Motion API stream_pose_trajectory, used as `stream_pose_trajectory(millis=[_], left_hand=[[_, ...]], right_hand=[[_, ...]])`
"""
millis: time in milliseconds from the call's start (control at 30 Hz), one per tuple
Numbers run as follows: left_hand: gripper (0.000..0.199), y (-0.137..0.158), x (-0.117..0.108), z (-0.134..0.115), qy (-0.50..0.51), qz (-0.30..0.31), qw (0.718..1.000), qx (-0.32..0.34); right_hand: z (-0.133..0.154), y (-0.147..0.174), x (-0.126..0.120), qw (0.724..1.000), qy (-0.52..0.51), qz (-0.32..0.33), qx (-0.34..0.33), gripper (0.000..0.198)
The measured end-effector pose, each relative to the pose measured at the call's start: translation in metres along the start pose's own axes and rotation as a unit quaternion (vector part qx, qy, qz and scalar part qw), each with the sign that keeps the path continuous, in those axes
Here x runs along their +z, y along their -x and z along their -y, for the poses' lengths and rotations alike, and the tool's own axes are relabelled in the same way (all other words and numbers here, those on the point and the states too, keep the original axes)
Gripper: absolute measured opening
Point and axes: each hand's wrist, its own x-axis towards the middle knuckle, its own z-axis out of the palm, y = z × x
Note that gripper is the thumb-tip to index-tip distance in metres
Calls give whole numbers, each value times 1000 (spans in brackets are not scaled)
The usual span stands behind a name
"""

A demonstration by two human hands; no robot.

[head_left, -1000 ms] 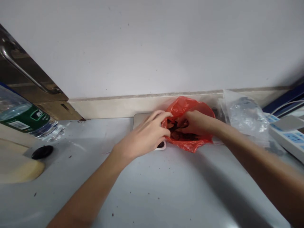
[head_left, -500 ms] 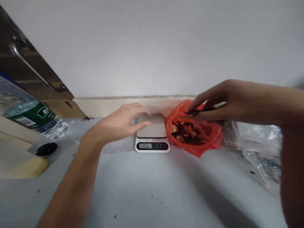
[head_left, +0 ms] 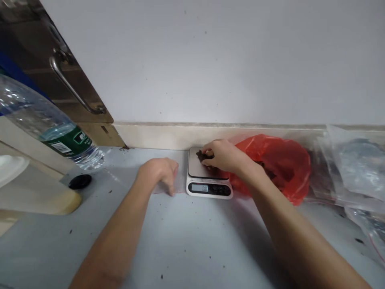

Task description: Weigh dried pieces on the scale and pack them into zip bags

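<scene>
A small white digital scale stands against the wall, its display reading 0.0. Over its metal plate, my right hand has its fingers closed on dark dried pieces, which are at or just above the plate. Left of the scale lies a flat clear plastic bag with a pinkish edge. My left hand is on this bag, its fingers curled down and seemingly pinching it. An open red plastic bag sits right of the scale, with dark dried pieces inside, partly hidden behind my right forearm.
At the left are a tilted water bottle with a green label, a black round lid and a whitish container. Clear zip bags are piled at the right. Dark crumbs dot the grey surface.
My right hand has moved left from the red bag to the scale plate, carrying dried pieces. My left hand has dropped from beside the plate onto the clear bag. The view has shifted left.
</scene>
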Motion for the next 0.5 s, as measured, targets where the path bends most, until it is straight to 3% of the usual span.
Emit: stream_pose_trajectory(millis=[200, 400, 500], left_hand=[[20, -2, 2, -3, 1, 4, 1000, 2], [12, 2, 0, -5, 0, -9, 1000, 7], [21, 3, 1, -7, -2, -14, 1000, 8]], right_hand=[[-7, 7, -8, 1000, -14, -26, 7, 39], [-19, 46, -48, 992, -45, -96, 69, 10], [-37, 61, -59, 990, 2, -14, 139, 27]])
